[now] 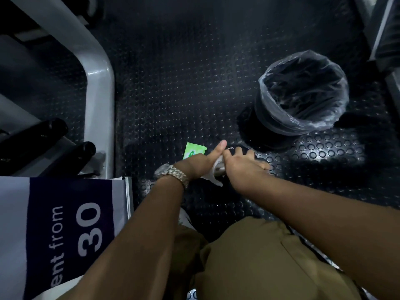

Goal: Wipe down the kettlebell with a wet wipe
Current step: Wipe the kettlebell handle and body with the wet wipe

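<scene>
Khaki trousers [270,263] nearest. We steady w/ right hand [242,162] spread on dark kettlebell [232,147], floor center; left hand [202,162] pinches wet wipe [213,174] to rub it.

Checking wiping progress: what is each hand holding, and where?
Left hand holds the white wipe bunched underneath it; right hand rests on the dark kettlebell, grip unclear.

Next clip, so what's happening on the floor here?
A person crouches over a dark kettlebell on the studded rubber floor. The left hand and right hand meet over it, with a white wet wipe bunched between them. A green wipe packet lies just beyond the left hand, and a lined bin stands to the right. How much has been wiped cannot be told.
</scene>
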